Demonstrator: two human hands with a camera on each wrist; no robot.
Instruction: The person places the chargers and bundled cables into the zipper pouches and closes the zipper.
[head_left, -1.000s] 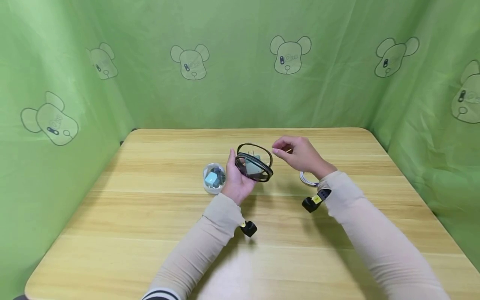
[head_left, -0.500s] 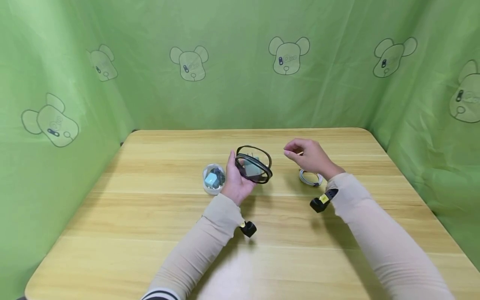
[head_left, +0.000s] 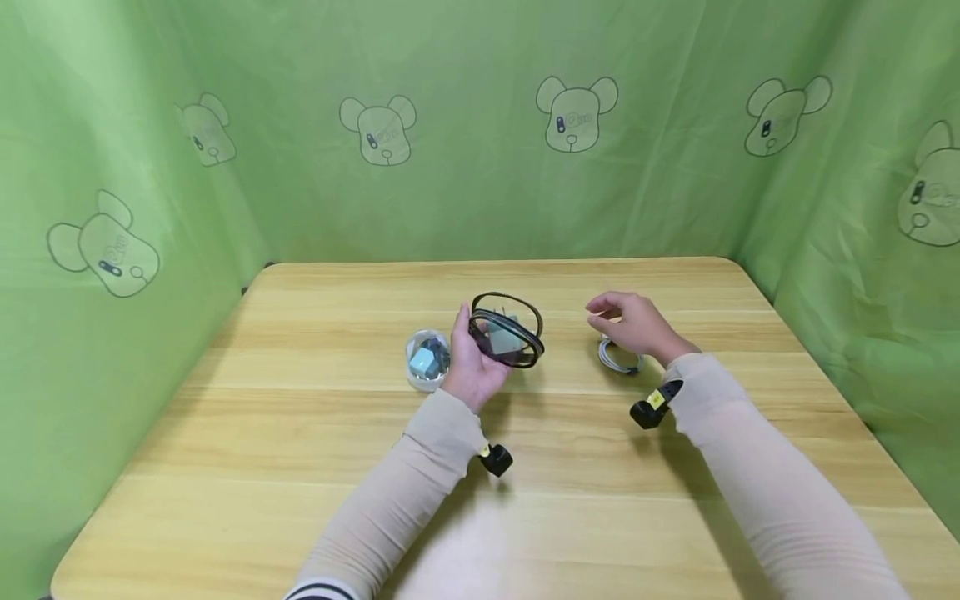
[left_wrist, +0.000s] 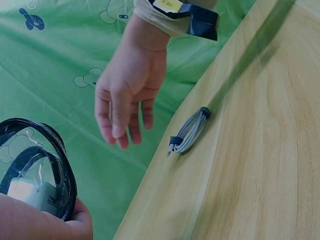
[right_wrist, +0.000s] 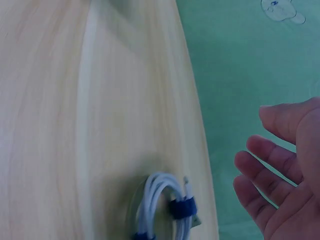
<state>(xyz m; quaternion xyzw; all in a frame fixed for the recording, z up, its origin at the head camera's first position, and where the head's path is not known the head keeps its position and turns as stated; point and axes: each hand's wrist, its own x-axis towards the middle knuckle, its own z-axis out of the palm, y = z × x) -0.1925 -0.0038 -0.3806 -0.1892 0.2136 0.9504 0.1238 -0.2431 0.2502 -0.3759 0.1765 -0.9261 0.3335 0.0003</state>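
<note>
My left hand [head_left: 472, 371] holds a small clear zip case [head_left: 528, 358] with black edging, its lid standing open. A pale blue-green plug charger [head_left: 504, 336] lies inside, prongs showing at its top. To the right, my right hand [head_left: 637, 323] hovers over the table with fingers relaxed and apart, holding nothing. Just below it lies a coiled white cable [head_left: 618, 367], bound with dark blue straps that show in the right wrist view. In the left wrist view, the black zip rim [left_wrist: 70, 180] sits against my left fingers, and the cable coil [left_wrist: 192, 132] rests on the wood.
A round white container [head_left: 422, 383] stands left of my left hand, with a light blue block-shaped item [head_left: 423, 362] and darker items in it. The wooden table [head_left: 300, 433] is enclosed by green curtains [head_left: 480, 200] at the back and sides.
My right hand has moved right and slightly down, away from the case toward the cable, uncovering the coil. The left hand and case stay almost still.
</note>
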